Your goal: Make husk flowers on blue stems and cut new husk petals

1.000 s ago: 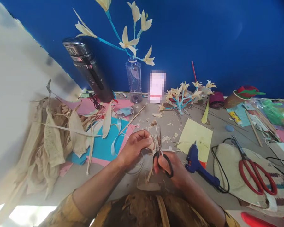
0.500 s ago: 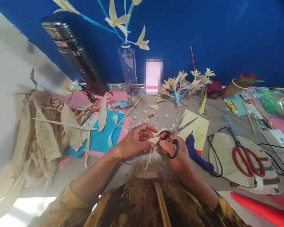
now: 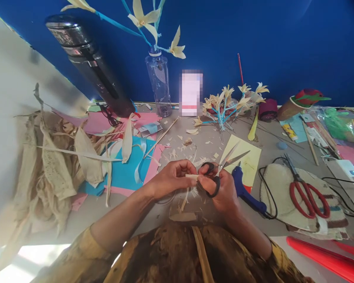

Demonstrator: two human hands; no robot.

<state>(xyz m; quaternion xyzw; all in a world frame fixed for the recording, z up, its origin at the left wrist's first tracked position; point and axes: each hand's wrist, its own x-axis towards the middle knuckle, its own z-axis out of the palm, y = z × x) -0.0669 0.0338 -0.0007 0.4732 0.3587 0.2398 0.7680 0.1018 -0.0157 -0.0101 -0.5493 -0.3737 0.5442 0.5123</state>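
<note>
Between the thumb and fingers of my left hand (image 3: pixel 177 175) is a small pale piece of dried corn husk (image 3: pixel 191 178). My right hand (image 3: pixel 222 188) has black-handled scissors (image 3: pixel 220 169) hooked on it, their blades spread and pointing away to the upper right. Its thumb and fingertips also meet the husk piece's right end, close to my left fingertips. Below the hands lie thin husk strips (image 3: pixel 184 202) and a flat husk piece (image 3: pixel 183 217) on the table. Part of the husk is hidden by my fingers.
Dried husks (image 3: pixel 57 169) are heaped at left beside blue paper (image 3: pixel 122 167). A blue glue gun (image 3: pixel 244 190) and red-handled scissors (image 3: pixel 308 196) lie at right. Husk flowers (image 3: pixel 222 108), a plastic bottle (image 3: pixel 157 82) and a dark flask (image 3: pixel 88 63) stand at the back.
The husk piece has turned from a pointed, upward tilt to lying nearly level. My right fingertips have come to its end, and my hands are closer together. The scissors stay in my right hand.
</note>
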